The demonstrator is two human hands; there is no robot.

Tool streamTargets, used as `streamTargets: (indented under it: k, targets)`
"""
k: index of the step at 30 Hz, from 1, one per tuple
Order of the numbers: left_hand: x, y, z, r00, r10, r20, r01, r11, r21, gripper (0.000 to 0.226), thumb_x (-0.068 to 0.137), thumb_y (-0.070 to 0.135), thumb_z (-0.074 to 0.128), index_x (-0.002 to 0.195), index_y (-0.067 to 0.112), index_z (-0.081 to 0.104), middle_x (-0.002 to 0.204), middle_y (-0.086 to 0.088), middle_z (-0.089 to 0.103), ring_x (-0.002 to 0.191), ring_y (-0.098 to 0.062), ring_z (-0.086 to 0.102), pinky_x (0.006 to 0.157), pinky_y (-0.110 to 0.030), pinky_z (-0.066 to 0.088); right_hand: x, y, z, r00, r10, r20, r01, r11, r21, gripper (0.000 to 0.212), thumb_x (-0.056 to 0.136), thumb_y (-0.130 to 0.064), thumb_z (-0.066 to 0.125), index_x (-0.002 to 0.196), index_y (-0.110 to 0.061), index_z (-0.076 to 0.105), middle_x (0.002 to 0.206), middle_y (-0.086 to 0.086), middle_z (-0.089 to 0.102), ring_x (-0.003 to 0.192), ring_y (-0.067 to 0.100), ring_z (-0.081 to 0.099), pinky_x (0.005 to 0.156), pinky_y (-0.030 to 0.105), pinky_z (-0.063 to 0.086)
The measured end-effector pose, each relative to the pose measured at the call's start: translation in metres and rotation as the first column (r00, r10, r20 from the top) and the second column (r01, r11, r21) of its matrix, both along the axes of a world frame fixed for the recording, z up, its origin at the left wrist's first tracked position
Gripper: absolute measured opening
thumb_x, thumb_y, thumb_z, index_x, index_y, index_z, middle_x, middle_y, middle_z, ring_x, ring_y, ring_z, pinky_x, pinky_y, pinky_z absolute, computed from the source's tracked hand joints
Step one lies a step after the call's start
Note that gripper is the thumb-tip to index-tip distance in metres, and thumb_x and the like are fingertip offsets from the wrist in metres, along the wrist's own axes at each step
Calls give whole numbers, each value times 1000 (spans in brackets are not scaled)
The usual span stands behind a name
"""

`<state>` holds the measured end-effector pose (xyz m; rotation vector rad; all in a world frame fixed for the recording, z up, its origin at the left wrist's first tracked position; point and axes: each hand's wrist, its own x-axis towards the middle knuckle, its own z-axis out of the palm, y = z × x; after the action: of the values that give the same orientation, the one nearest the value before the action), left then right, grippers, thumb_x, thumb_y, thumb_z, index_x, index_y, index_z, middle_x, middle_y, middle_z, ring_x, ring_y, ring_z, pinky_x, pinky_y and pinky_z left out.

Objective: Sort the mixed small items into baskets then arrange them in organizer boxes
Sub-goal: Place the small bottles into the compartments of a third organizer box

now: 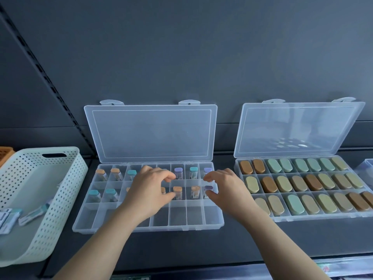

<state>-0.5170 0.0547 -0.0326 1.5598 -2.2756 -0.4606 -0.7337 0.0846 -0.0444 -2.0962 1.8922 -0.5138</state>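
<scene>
A clear organizer box [113, 225] lies open in the middle, and small vials with orange, teal and purple caps stand in its two far rows. My left hand [148, 194] hovers over the middle row with curled fingers. An orange-capped vial [163, 190] sits partly hidden between its thumb and fingertips, so contact is unclear. My right hand [225, 188] arches over the right end of that row. Its thumb lies beside a purple-capped vial [208, 188] standing in its compartment, and its forefinger is apart above the cap. Another orange-capped vial [177, 191] stands between my hands.
A second open organizer box [286, 219] on the right is filled with oval brown, green and tan cases. A pale green perforated basket [66, 190] on the left holds a few packaged items. An orange basket [5, 153] peeks out behind it. The near row of the vial box has no items.
</scene>
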Motion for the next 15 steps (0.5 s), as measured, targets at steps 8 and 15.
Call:
streamTargets:
  k: [8, 15]
  targets:
    - [15, 1, -13, 998, 59, 35, -58, 998, -25, 20, 86, 22, 66, 105, 27, 70, 101, 14, 67, 109, -15, 46, 87, -25, 37, 21, 0, 0, 997, 72, 34, -70, 997, -44, 25, 91, -27, 59, 114, -24, 67, 114, -10, 66, 117, 15, 47, 90, 24, 44]
    - [16, 3, -12, 997, 63, 45, -60, 997, -46, 24, 87, 32, 66, 110, 27, 68, 107, 13, 67, 108, -13, 46, 89, -26, 39, 28, -1, 3, 994, 110, -15, -111, 988, -110, 27, 86, -23, 63, 113, -21, 68, 113, -8, 67, 113, 17, 51, 90, 25, 43]
